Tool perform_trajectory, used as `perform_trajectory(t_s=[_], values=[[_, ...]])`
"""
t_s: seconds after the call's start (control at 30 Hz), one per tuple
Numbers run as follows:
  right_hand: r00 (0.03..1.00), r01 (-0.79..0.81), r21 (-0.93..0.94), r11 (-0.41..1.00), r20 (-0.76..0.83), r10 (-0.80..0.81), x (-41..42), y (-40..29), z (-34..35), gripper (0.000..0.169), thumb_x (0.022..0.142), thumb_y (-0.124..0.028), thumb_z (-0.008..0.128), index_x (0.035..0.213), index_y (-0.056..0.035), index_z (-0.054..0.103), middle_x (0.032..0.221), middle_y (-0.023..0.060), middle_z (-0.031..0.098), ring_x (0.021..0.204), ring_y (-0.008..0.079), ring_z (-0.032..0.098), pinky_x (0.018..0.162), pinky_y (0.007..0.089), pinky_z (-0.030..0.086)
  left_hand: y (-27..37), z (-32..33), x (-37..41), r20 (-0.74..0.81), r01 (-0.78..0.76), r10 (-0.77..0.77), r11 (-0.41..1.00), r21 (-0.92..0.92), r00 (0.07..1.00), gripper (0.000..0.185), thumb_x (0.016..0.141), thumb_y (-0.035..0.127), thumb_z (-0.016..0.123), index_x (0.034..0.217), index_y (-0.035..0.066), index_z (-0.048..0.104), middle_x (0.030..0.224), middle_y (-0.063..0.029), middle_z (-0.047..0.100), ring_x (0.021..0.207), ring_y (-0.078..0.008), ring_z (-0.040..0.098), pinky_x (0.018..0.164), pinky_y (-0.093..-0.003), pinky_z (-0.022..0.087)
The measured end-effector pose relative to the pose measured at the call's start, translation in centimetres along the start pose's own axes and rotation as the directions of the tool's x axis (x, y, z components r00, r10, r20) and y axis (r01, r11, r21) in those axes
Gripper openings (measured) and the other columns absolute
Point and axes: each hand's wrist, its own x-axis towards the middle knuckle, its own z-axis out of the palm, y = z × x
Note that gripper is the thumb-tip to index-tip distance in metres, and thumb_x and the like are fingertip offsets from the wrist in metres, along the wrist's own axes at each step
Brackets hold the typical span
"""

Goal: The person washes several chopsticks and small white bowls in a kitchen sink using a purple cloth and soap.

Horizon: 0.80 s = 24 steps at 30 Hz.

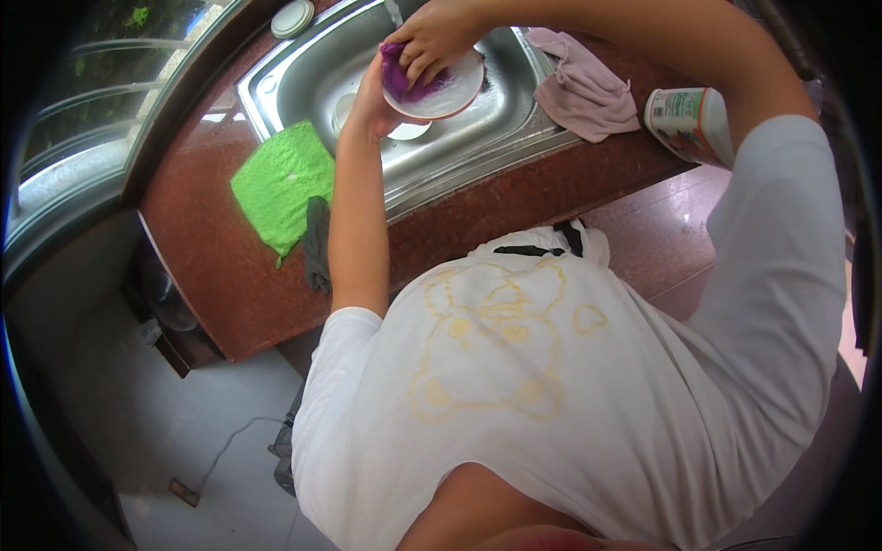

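Note:
Over a stainless steel sink (pixel 475 138), my left hand (pixel 379 96) grips a white bowl (pixel 463 93) by its left side. The bowl is tilted with its wet inside facing up. My right hand (pixel 434 41) presses a purple cloth (pixel 400 72) against the inside of the bowl, fingers bent over the cloth. Below the bowl, other white dishes (pixel 410 131) lie in the sink, partly hidden by my left hand and the bowl. A stream of water (pixel 393 12) shows at the top edge, just above my hands.
A green cloth (pixel 286 186) and a dark grey cloth (pixel 318 241) lie on the red stone counter (pixel 200 275) left of the sink. To the right are a pink cloth (pixel 586 89) and a white plastic tub (pixel 682 120). A round white lid (pixel 292 18) rests at the back left corner.

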Motion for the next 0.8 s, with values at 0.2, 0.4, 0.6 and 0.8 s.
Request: perform_trajectory(t_s=[0.2, 0.4, 0.6, 0.8], values=[[0.846, -0.456, -0.191, 0.869, 0.21, 0.49, 1.6, -3.0, 1.3, 0.026, 0.082, -0.028, 0.036, 0.097, -0.0211, 0.055, 0.105, -0.0069, 0.051, 0.099, 0.0088, 0.045, 0.078, 0.0454, 0.038, -0.6, -1.7, 0.4, -0.095, -0.133, 0.143, 0.986, 0.103, 0.985, 0.056, 0.084, 0.054, 0.028, 0.123, 0.015, 0.038, 0.116, -0.0101, 0.049, 0.097, -0.028, 0.054, 0.064, -0.0487, 0.049], [0.059, -0.998, 0.011, 0.058, 0.164, 0.985, 6.4, -8.1, 3.2, 0.028, 0.078, -0.019, 0.046, 0.103, -0.0152, 0.057, 0.117, 0.0037, 0.047, 0.098, 0.0174, 0.049, 0.066, 0.047, 0.046, -1.4, -3.1, 3.8, -0.205, -0.626, 0.687, 0.723, 0.291, 0.697, 0.035, 0.085, 0.023, 0.045, 0.109, -0.002, 0.049, 0.104, -0.0092, 0.053, 0.095, -0.0161, 0.05, 0.085, -0.0258, 0.037], [-0.048, -0.605, 0.6, -0.523, 0.628, 0.776, 7.1, -7.4, 0.0, 0.025, 0.073, -0.015, 0.048, 0.093, -0.0074, 0.061, 0.08, 0.0158, 0.06, 0.072, 0.0246, 0.059, 0.065, 0.0353, 0.047, -3.1, -1.5, 5.2, -0.263, -0.667, 0.667, 0.738, 0.102, 0.697, 0.036, 0.084, 0.025, 0.047, 0.108, -0.002, 0.048, 0.101, -0.0094, 0.053, 0.093, -0.0182, 0.051, 0.079, -0.0297, 0.042], [-0.136, 0.467, 0.643, -0.607, 0.731, 0.669, 6.2, -8.7, 0.6, 0.028, 0.073, -0.006, 0.048, 0.099, -0.0015, 0.058, 0.081, 0.0109, 0.06, 0.071, 0.0192, 0.056, 0.066, 0.0271, 0.045, -6.1, 0.1, 6.4, -0.257, -0.572, 0.527, 0.806, -0.149, 0.81, 0.055, 0.087, 0.051, 0.024, 0.117, 0.009, 0.043, 0.11, -0.0055, 0.051, 0.099, -0.019, 0.05, 0.086, -0.0323, 0.04]])
